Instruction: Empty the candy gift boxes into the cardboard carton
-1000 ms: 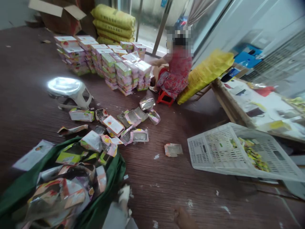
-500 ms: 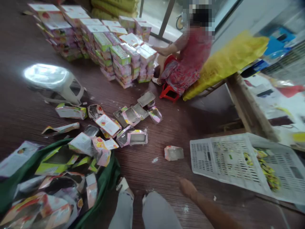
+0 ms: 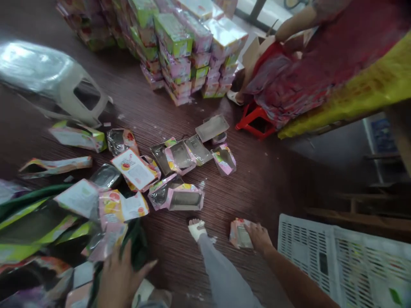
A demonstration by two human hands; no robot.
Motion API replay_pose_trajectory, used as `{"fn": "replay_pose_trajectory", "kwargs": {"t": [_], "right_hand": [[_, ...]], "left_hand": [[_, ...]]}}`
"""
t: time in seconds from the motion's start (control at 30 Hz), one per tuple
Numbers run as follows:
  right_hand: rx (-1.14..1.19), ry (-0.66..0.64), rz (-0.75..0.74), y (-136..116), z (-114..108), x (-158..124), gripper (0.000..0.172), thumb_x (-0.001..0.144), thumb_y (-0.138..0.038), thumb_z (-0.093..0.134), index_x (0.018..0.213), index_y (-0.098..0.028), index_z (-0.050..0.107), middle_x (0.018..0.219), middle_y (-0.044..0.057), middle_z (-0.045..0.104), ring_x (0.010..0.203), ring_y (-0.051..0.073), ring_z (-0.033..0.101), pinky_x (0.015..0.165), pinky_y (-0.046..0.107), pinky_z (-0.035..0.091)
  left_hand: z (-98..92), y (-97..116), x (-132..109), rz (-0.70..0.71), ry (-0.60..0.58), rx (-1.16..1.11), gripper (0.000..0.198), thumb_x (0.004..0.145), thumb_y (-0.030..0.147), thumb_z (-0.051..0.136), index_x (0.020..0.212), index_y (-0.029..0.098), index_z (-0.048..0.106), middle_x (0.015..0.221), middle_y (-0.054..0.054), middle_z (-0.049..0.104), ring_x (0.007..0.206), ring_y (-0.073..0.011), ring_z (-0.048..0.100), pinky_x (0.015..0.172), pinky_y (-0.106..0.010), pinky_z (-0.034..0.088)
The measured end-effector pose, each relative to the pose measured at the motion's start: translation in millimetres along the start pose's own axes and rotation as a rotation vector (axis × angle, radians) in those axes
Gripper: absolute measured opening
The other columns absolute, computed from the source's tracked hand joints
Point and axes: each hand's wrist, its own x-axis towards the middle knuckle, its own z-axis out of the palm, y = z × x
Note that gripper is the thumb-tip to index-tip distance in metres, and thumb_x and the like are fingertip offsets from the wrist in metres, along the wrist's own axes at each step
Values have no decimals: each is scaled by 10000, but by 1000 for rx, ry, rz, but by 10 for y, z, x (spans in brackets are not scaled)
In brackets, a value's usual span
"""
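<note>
The bare floor (image 3: 257, 184) beyond the right hand (image 3: 260, 235) offers the widest passage, running up to the red stool (image 3: 257, 124); the crate (image 3: 305, 226) walls off that hand's right side, near the forearm; the small carton (image 3: 242, 238) lies at its fingers; the wearer's foot (image 3: 196, 230) and leg stand between both hands, with scattered cartons (image 3: 181, 157) past the toes; the left hand (image 3: 117, 276) is over the edge of the heaped green sack (image 3: 136, 239), contact unclear; farther off, stacked boxes (image 3: 175, 64) and the white stool (image 3: 41, 70) block the way.
</note>
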Motion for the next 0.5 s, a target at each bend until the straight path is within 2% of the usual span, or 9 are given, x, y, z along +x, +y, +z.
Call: {"fn": "replay_pose_trajectory", "kwargs": {"t": [0.07, 0.17, 0.23, 0.3, 0.4, 0.5], "right_hand": [[-33, -32, 36, 159, 237, 203, 869, 671, 1, 603, 1491, -239, 443, 1533, 145, 439, 1396, 416, 399, 1038, 552, 437], [-36, -20, 116, 310, 654, 488, 899, 657, 15, 560, 1503, -259, 428, 1566, 118, 395, 1421, 419, 360, 1033, 567, 440], [-30, 11, 159, 332, 913, 656, 861, 685, -3, 536, 1495, -280, 440, 1568, 103, 396, 1422, 406, 369, 1034, 570, 444], [-29, 33, 177, 300, 1127, 796, 821, 718, -27, 514, 1493, -288, 441, 1575, 95, 384, 1428, 403, 360, 1049, 582, 433], [-19, 40, 202, 218, 1361, 945, 809, 738, -34, 481, 1507, -276, 422, 1586, 100, 358, 1444, 414, 323, 1075, 624, 395], [48, 67, 225, 153, 1504, 1049, 758, 767, -34, 454, 1479, -295, 475, 1580, 114, 365, 1452, 428, 296, 1085, 649, 368]], "left_hand": [[251, 393, 637, 99, -88, 78, 935, 699, 685, 678, 1354, 29, 557, 1372, -282, 556, 1276, -405, 508, 1070, -442, 399], [632, 931, 1486, 214, -147, 109, 980, 703, 596, 739, 1400, -39, 474, 1462, -337, 435, 1379, -431, 382, 1105, -454, 344], [912, 1141, 1888, 239, -166, 123, 954, 709, 516, 765, 1408, -50, 446, 1478, -349, 404, 1401, -433, 343, 1106, -467, 333], [1202, 1213, 2140, 246, -158, 121, 961, 706, 485, 780, 1426, -39, 420, 1491, -351, 381, 1403, -441, 328, 1094, -480, 337], [1561, 1162, 2307, 188, -137, 73, 992, 730, 532, 750, 1503, 59, 348, 1525, -331, 334, 1347, -451, 390, 1017, -477, 397], [1730, 1089, 2319, 111, -69, 19, 1032, 762, 582, 690, 1550, 82, 250, 1412, -316, 473, 1219, -426, 501, 917, -444, 442]]}}
